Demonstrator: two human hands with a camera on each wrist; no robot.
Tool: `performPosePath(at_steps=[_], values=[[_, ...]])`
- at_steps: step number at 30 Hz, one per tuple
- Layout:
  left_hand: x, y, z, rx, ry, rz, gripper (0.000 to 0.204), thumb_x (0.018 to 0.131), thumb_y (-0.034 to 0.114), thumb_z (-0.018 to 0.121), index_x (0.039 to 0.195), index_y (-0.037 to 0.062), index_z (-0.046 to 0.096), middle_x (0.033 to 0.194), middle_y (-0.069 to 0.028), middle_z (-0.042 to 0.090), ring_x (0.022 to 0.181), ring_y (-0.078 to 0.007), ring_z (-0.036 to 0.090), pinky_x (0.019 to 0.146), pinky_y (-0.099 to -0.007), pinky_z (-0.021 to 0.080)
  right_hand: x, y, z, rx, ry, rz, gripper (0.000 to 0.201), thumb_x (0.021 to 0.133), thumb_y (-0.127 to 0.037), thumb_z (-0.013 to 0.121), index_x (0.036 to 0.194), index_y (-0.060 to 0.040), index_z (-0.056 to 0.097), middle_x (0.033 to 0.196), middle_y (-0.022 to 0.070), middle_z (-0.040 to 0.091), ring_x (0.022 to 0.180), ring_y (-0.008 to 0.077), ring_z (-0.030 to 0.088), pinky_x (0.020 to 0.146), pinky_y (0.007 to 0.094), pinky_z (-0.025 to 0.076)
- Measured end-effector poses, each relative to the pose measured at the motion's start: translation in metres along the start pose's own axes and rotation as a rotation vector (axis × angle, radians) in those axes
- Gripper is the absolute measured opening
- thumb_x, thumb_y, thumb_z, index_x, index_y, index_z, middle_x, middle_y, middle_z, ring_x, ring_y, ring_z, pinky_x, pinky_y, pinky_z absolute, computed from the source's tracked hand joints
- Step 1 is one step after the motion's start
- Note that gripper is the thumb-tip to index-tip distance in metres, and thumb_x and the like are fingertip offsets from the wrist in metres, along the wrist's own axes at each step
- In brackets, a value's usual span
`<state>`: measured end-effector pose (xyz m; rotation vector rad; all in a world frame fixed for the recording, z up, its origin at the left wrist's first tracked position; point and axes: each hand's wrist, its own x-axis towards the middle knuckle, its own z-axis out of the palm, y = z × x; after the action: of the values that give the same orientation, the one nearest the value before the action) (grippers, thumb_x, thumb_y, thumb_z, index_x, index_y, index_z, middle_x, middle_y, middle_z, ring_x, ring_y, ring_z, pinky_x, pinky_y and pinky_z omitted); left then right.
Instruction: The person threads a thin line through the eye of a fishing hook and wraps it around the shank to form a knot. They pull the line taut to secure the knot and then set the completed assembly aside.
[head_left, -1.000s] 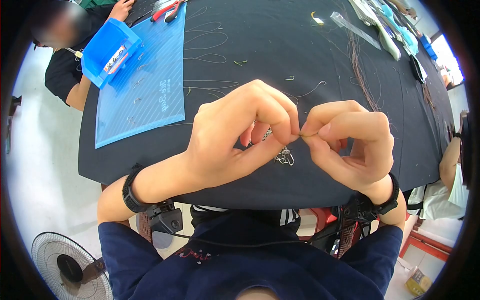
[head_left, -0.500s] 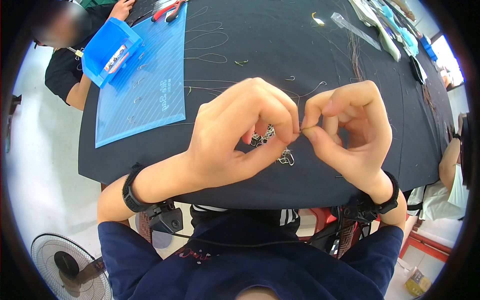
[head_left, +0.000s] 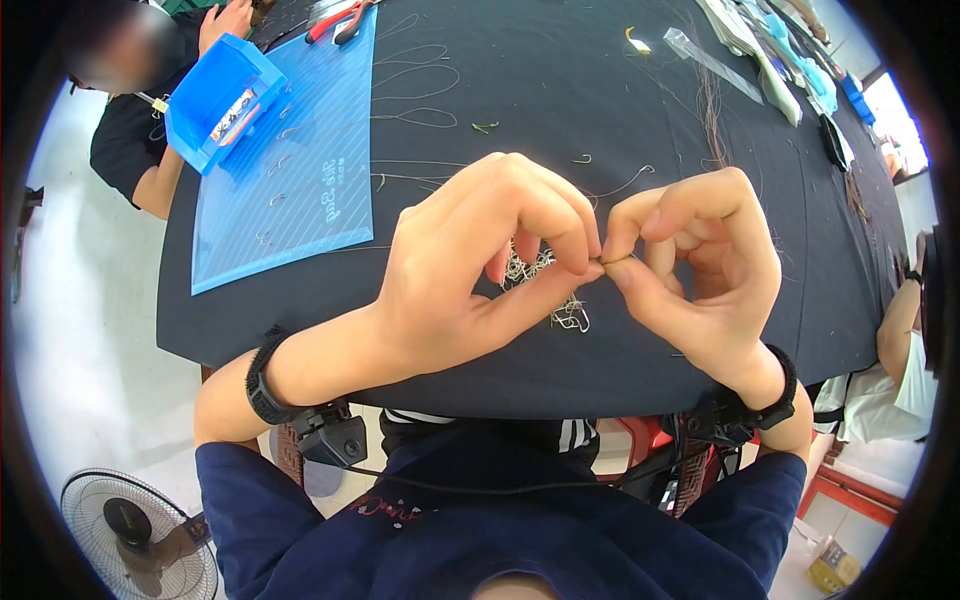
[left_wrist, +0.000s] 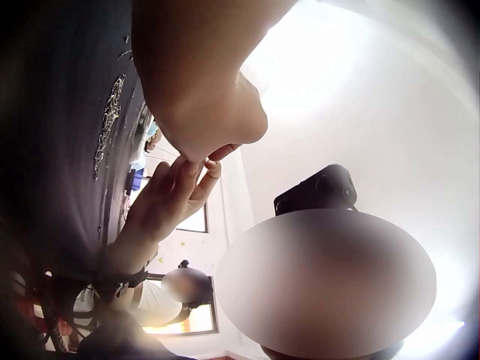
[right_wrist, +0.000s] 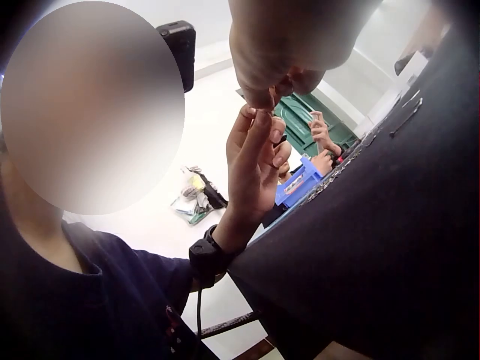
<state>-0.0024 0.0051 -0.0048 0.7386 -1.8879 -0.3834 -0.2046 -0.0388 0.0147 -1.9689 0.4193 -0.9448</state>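
Both hands meet above the black-covered table. My left hand pinches a fine line between thumb and index finger; its other fingers are curled. Facing it, my right hand pinches the same thin line, thumb and index tips very near the left ones. Beneath and behind the left fingers lies a heap of silvery hooks, partly hidden. A thin line with a hook at its end runs on the cloth behind the hands. In the left wrist view the heap of hooks lies on the dark cloth.
At the left, a blue sheet holds a row of hooks, a blue bin and red-handled pliers. Looped lines extend from its edge. Brown strands and a clear plastic strip lie at back right. Another person sits at back left.
Over the last second the right hand's fingers have spread into a wider ring, and a short stretch of line now shows between the fingertips. The left hand has barely moved.
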Motion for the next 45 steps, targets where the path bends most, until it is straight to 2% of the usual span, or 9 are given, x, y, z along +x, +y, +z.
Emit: performPosePath(at_steps=[10, 16, 23, 27, 30, 32, 36, 39, 45], values=[[0.001, 0.001, 0.000, -0.010, -0.027, -0.007, 0.029, 0.071, -0.011, 0.066, 0.089, 0.0038, 0.049, 0.090, -0.0102, 0.060, 0.063, -0.0041, 0.047, 0.051, -0.0161, 0.038, 0.000, -0.001, 0.000, -0.012, 0.003, 0.001, 0.034, 0.073, 0.012, 0.063, 0.097, -0.0026, 0.043, 0.086, 0.0141, 0.061, 0.052, -0.0005, 0.038, 0.060, 0.0159, 0.040], [0.002, 0.006, 0.001, -0.059, -0.030, -0.097, 0.030, 0.072, -0.011, 0.066, 0.091, 0.0028, 0.047, 0.089, -0.0099, 0.059, 0.063, -0.0041, 0.048, 0.051, -0.0160, 0.038, 0.000, -0.003, -0.001, 0.005, 0.016, 0.035, 0.034, 0.074, 0.012, 0.062, 0.097, -0.0025, 0.043, 0.085, 0.0139, 0.061, 0.054, -0.0003, 0.040, 0.063, 0.0170, 0.042], [0.000, 0.002, 0.001, -0.025, -0.034, -0.033, 0.029, 0.073, -0.012, 0.065, 0.091, 0.0031, 0.047, 0.088, -0.0098, 0.059, 0.063, -0.0045, 0.048, 0.051, -0.0160, 0.038, 0.000, 0.001, -0.001, 0.006, 0.003, 0.018, 0.032, 0.075, 0.012, 0.060, 0.098, -0.0021, 0.043, 0.071, 0.0072, 0.056, 0.069, 0.0072, 0.053, 0.065, 0.0199, 0.044], [0.001, 0.001, -0.001, -0.047, -0.038, -0.042, 0.030, 0.072, -0.013, 0.064, 0.090, 0.0037, 0.047, 0.088, -0.0097, 0.059, 0.063, -0.0043, 0.047, 0.052, -0.0159, 0.038, 0.001, 0.001, -0.001, 0.011, 0.013, 0.049, 0.032, 0.076, 0.013, 0.060, 0.098, -0.0021, 0.043, 0.070, 0.0067, 0.055, 0.072, 0.0082, 0.054, 0.065, 0.0204, 0.044], [0.001, 0.000, -0.001, -0.053, -0.036, -0.055, 0.030, 0.071, -0.014, 0.064, 0.089, 0.0045, 0.047, 0.089, -0.0095, 0.059, 0.063, -0.0042, 0.047, 0.052, -0.0159, 0.038, 0.002, 0.011, 0.003, 0.041, 0.091, -0.029, 0.030, 0.074, 0.013, 0.062, 0.097, -0.0012, 0.048, 0.081, 0.0065, 0.061, 0.055, 0.0012, 0.040, 0.050, 0.0169, 0.031], [0.001, -0.001, -0.001, -0.060, -0.042, -0.064, 0.030, 0.071, -0.013, 0.064, 0.088, 0.0051, 0.047, 0.089, -0.0096, 0.060, 0.063, -0.0042, 0.047, 0.051, -0.0158, 0.037, 0.002, 0.011, 0.001, -0.042, 0.079, -0.090, 0.031, 0.073, 0.013, 0.062, 0.097, -0.0012, 0.049, 0.085, 0.0085, 0.063, 0.052, 0.0010, 0.040, 0.048, 0.0166, 0.032], [0.000, 0.003, -0.001, -0.059, -0.052, -0.082, 0.030, 0.072, -0.012, 0.065, 0.087, 0.0062, 0.047, 0.089, -0.0096, 0.060, 0.064, -0.0043, 0.047, 0.051, -0.0156, 0.037, 0.002, 0.001, -0.001, -0.291, -0.035, -0.259, 0.035, 0.070, 0.016, 0.063, 0.095, -0.0022, 0.047, 0.084, 0.0152, 0.062, 0.062, 0.0097, 0.057, 0.053, 0.0201, 0.045], [-0.001, 0.004, -0.001, -0.062, -0.049, -0.090, 0.031, 0.072, -0.011, 0.066, 0.087, 0.0069, 0.047, 0.089, -0.0089, 0.061, 0.064, -0.0043, 0.048, 0.051, -0.0154, 0.037, 0.005, 0.006, 0.004, -0.310, 0.055, -0.414, 0.029, 0.063, 0.011, 0.066, 0.086, -0.0009, 0.054, 0.080, 0.0139, 0.063, 0.059, 0.0174, 0.060, 0.051, 0.0236, 0.048], [0.000, 0.003, 0.000, -0.073, -0.033, -0.100, 0.031, 0.072, -0.010, 0.068, 0.086, 0.0073, 0.048, 0.089, -0.0081, 0.061, 0.064, -0.0042, 0.048, 0.050, -0.0153, 0.036, 0.006, 0.016, 0.008, -0.308, 0.120, -0.474, 0.024, 0.061, 0.006, 0.067, 0.081, -0.0006, 0.055, 0.076, 0.0127, 0.063, 0.054, 0.0189, 0.058, 0.047, 0.0242, 0.047]])
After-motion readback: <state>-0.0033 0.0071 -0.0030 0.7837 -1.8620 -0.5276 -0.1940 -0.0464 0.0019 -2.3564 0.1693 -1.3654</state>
